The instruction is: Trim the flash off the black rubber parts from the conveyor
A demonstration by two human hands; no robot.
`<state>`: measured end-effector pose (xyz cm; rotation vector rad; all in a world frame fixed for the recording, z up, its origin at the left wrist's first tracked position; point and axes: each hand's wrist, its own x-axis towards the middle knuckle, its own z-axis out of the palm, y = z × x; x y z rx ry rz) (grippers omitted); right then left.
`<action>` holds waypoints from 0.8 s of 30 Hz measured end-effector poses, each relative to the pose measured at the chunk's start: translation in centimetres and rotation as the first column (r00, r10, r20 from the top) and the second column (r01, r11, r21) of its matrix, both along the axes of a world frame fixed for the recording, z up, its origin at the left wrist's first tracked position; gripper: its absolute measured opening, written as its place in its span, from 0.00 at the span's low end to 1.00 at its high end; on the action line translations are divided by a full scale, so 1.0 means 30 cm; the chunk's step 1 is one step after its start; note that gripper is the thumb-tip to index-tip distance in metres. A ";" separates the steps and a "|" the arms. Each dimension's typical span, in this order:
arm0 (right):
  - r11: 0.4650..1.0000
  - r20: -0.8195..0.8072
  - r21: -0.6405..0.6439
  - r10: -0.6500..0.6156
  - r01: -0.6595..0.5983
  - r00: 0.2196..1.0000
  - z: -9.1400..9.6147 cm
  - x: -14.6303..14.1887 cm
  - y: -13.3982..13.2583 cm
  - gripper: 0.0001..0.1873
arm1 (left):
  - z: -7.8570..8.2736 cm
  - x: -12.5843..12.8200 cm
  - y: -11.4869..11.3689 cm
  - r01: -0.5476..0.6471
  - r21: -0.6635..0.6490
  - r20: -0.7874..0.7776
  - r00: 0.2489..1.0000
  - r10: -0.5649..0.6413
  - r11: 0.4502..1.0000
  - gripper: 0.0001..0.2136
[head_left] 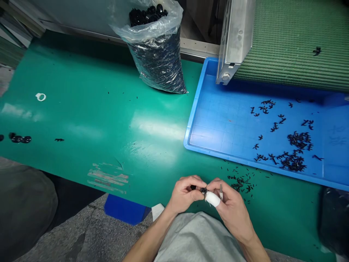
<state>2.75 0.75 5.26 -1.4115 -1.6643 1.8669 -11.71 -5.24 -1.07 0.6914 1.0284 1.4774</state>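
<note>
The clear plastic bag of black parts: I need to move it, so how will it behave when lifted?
The clear plastic bag will probably feel floppy, since it slumps around many small loose parts. It may be fairly heavy for its thin film. Its top looks open, so tipping it could spill parts.

- Site type: factory workshop, small-parts handling station.
- Surface (81,109): long work bench, green top, scuffed at the front edge.
- Conveyor (294,36): green mesh belt, carried in a bolted metal frame (236,40), alongside the surface.
- Tray (192,120): shallow, blue plastic, on the surface, holding loose black parts (298,140).
- Bag (158,69): clear plastic, bulk-filled with further black parts, standing on the surface.
- Floor (89,233): grey, speckled, industrial finish.
</note>
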 end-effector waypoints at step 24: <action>0.857 0.210 0.503 0.006 -0.113 0.978 -0.014 0.021 -0.091 0.14 | 0.168 0.116 0.058 -0.080 -0.389 0.651 0.681 0.335 0.918 0.06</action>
